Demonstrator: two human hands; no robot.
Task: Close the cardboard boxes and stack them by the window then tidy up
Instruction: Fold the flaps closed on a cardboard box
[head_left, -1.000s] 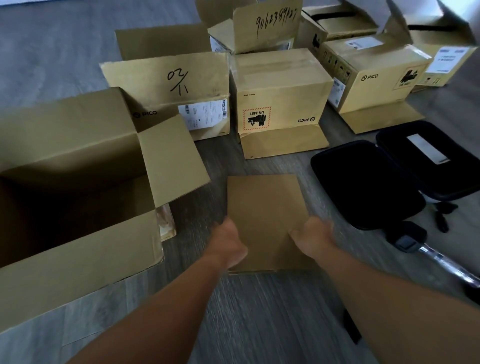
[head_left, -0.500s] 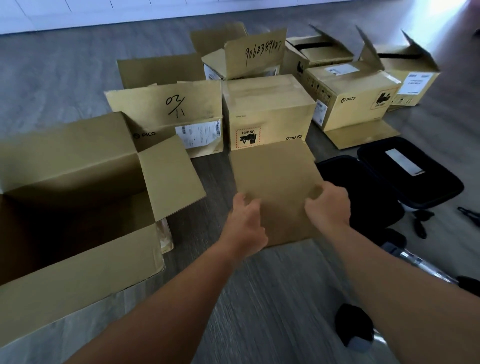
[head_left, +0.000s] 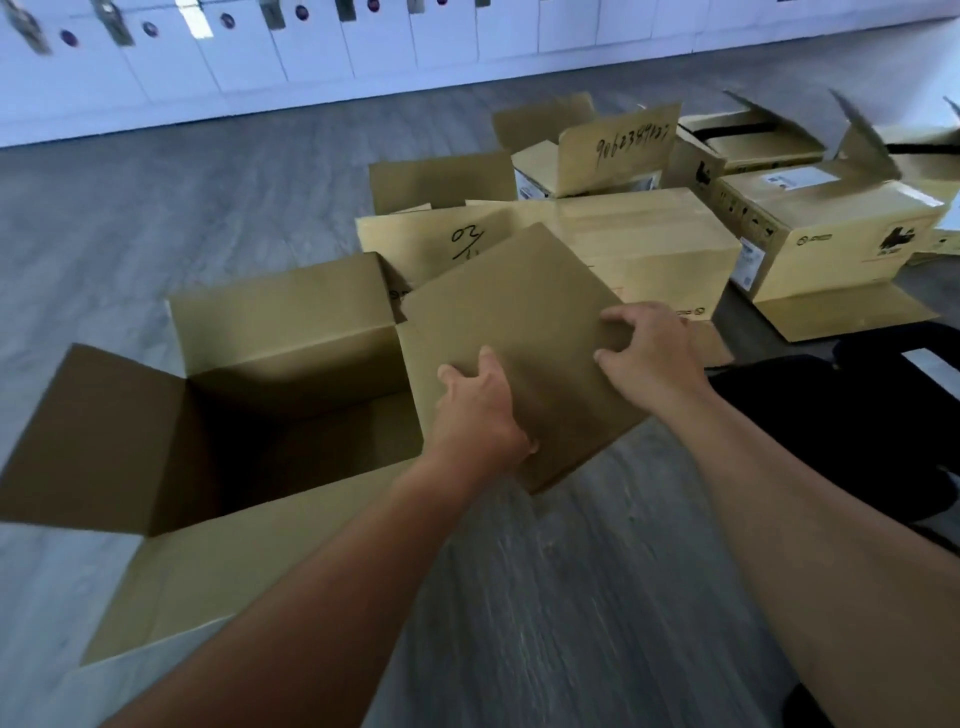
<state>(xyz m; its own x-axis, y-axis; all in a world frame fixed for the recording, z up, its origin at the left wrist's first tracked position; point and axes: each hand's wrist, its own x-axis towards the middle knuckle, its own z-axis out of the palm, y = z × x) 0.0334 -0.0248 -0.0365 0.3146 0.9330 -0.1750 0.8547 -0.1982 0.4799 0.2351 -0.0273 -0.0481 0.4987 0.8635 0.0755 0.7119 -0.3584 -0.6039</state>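
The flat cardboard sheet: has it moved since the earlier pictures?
Yes. The flat cardboard sheet, held by the left hand and right hand, went from the floor up and left toward the large open box.

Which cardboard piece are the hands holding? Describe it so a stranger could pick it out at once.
Start at the big open box at the left of the grey floor. At that box's right edge, the flat cardboard sheet is tilted off the floor, gripped by the left hand and right hand. Unlike the boxes behind it, it is a single plain panel with no writing or labels.
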